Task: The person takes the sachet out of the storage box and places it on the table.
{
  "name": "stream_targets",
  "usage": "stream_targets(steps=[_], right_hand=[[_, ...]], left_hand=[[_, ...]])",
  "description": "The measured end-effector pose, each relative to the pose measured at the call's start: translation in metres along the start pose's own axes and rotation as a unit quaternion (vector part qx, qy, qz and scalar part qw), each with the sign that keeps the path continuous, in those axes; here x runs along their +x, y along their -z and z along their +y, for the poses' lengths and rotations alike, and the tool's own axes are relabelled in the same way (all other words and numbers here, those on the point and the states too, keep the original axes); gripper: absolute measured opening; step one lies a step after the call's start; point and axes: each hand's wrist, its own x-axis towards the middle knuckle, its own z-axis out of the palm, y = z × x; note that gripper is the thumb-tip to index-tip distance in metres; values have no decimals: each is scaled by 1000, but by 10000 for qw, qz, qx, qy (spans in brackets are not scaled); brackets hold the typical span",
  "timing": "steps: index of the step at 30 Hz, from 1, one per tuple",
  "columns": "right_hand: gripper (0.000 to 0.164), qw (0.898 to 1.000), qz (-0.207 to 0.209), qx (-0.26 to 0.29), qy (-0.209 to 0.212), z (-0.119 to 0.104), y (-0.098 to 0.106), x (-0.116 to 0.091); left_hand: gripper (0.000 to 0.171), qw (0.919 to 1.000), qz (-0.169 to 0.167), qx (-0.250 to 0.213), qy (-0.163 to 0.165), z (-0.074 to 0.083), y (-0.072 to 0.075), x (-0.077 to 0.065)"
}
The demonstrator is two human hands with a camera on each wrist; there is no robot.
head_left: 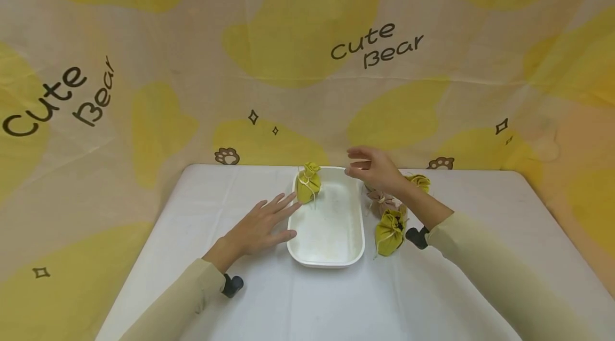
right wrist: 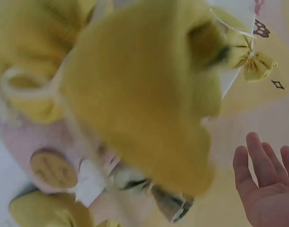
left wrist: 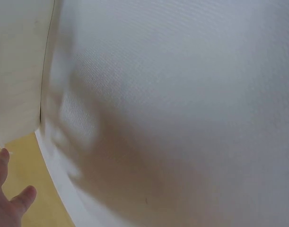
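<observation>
A white rectangular tray (head_left: 328, 264) lies on the table, and a yellow cloth drawstring pouch (head_left: 308, 187) stands in its back left corner. My left hand (head_left: 261, 223) is spread flat at the tray's left side, fingertips right at the rim close below that pouch. Over the tray's back right corner is my right hand (head_left: 375, 170), fingers loosely bent and holding nothing. Under its forearm, to the right of the tray, sit several pouches: a yellow pouch (head_left: 390, 233), a brownish-pink pouch (head_left: 381, 200) and a further yellow pouch (head_left: 420, 182), partly hidden by the arm.
In the right wrist view, a blurred yellow pouch (right wrist: 135, 90) fills the middle. Behind it show a pink pouch (right wrist: 21, 146) with a round brown tag (right wrist: 53, 169) and a dark patterned pouch (right wrist: 170, 203). A printed yellow-and-beige cloth (head_left: 288, 63) hangs behind the white table (head_left: 230, 186).
</observation>
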Motion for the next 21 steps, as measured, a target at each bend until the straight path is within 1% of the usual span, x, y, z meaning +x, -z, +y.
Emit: stream_targets(steps=[4,6,10,17,21], right_hand=[[64,9999,-21,73,-76,-2,-15,6],[66,9999,-35,92,-101,-4,-21,9],[65,9997,-71,98,-208,-7,-31,15],[63,9995,-240,217,-64,-7,-44,22],[63,9993,-273,254,-97,-8,-51,27]], left_hand=[[72,10000,-59,-13,30,-1,0,0],[72,10000,-61,-22,33,-1,-1,0],[72,10000,-59,-38,28,-1,-1,0],[71,9999,-99,-13,55,-1,0,0],[70,9999,-95,-29,43,-1,0,1]])
